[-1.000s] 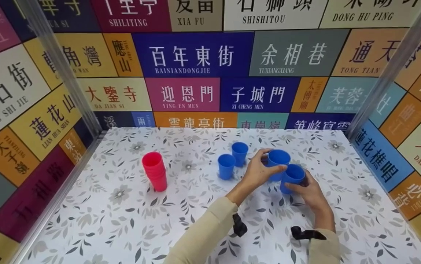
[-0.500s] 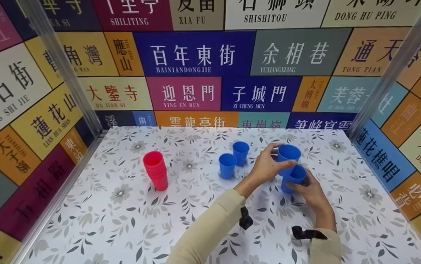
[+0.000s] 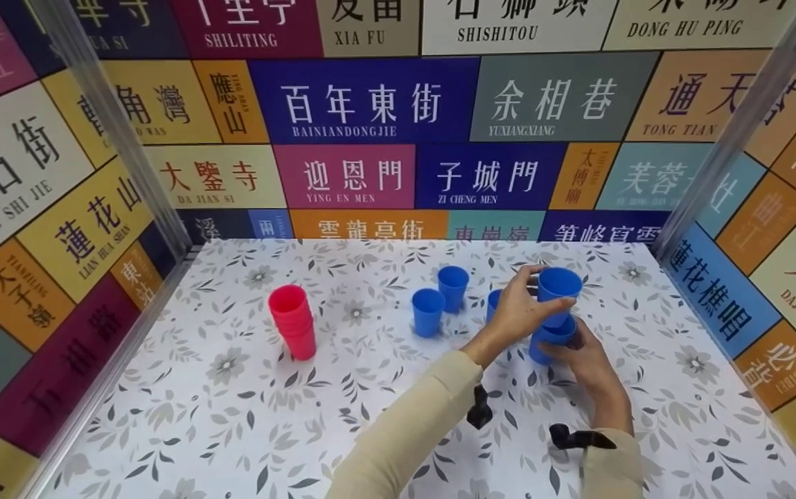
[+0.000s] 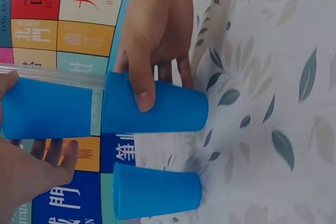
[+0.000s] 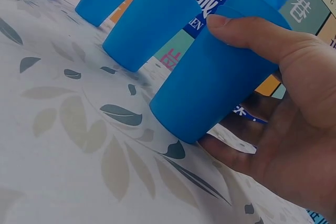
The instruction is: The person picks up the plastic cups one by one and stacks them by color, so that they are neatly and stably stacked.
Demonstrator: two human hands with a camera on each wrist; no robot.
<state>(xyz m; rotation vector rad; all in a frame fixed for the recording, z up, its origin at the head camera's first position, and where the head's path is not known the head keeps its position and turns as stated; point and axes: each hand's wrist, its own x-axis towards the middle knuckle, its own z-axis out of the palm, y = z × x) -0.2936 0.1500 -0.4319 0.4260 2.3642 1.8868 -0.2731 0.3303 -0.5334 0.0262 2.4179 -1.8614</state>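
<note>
My left hand grips a blue plastic cup by its side and holds it in the air. Directly below is a second blue cup, upright on the table, with the fingers and thumb of my right hand curled round it. In the left wrist view a narrow gap separates the raised cup's base from the lower cup's rim. A third blue cup stands just left of them, partly hidden behind my left hand in the head view.
Two more blue cups, a nearer one and a farther one, stand left of my hands. A stack of red cups is farther left on the flower-patterned tablecloth. Walls of printed signs enclose the table.
The left hand has lifted its blue cup and carried it right, over the cup in the right hand. The third blue cup has come into view behind it. The right hand stays in place.
</note>
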